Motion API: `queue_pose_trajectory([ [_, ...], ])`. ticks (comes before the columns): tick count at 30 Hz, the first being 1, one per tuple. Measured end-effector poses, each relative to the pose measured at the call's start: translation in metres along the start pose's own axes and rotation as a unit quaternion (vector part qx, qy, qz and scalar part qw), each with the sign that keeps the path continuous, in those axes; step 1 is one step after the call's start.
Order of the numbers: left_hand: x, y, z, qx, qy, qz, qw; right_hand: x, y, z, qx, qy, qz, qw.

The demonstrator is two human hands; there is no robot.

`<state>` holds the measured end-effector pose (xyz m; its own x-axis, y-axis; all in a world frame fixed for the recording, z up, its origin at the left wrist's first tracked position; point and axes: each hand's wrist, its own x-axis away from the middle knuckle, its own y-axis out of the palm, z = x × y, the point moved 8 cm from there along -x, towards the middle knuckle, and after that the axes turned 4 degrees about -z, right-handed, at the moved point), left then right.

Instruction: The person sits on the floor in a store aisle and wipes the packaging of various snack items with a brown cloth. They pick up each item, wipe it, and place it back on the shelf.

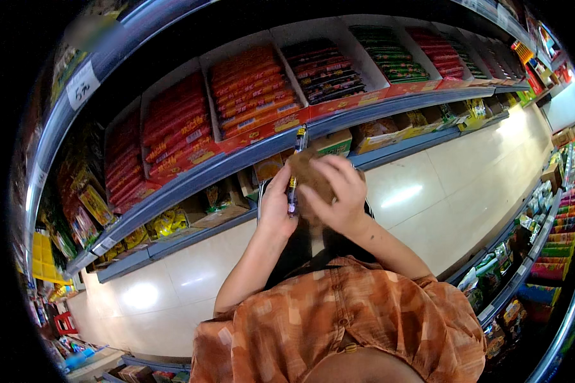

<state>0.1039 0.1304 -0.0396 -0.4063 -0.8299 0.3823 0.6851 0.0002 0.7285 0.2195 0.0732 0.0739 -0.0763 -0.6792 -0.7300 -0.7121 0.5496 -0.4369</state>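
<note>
My left hand (275, 201) grips a long, slim dark packet (293, 194) with yellow marks, held lengthwise with its far end near the shelf lip. A brown cloth (308, 173), blurred, lies against the packet and covers part of it. My right hand (342, 191) has its bent fingers on that cloth. Beyond my hands, slim dark packets (326, 72) of similar look lie stacked in a white-walled box. To their left is a box of orange packets (254, 91), and farther left are red packets (179, 129).
Green packets (388, 55) fill another box to the right. The blue-grey shelf edge (263, 139) runs in front of the boxes. Under it, a lower shelf holds bagged snacks (167, 222) and cartons. Pale floor tiles (412, 191) separate this shelf from stocked racks (556, 230) at right.
</note>
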Motion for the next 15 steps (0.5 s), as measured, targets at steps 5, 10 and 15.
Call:
queue_pose_trajectory([
  [5, -0.006, 0.039, 0.033, -0.226, 0.055, -0.051, 0.971, 0.016, -0.010, 0.065, 0.039, 0.079, 0.029, 0.996],
  [10, -0.059, 0.115, 0.095, -0.491, 0.273, -0.083, 0.823, 0.061, 0.016, 0.069, 0.141, -0.002, -0.075, 0.987],
  [15, -0.142, 0.150, 0.110, -0.577, 0.238, -0.068, 0.778, 0.066, 0.024, 0.072, 0.153, -0.020, -0.117, 0.981],
])
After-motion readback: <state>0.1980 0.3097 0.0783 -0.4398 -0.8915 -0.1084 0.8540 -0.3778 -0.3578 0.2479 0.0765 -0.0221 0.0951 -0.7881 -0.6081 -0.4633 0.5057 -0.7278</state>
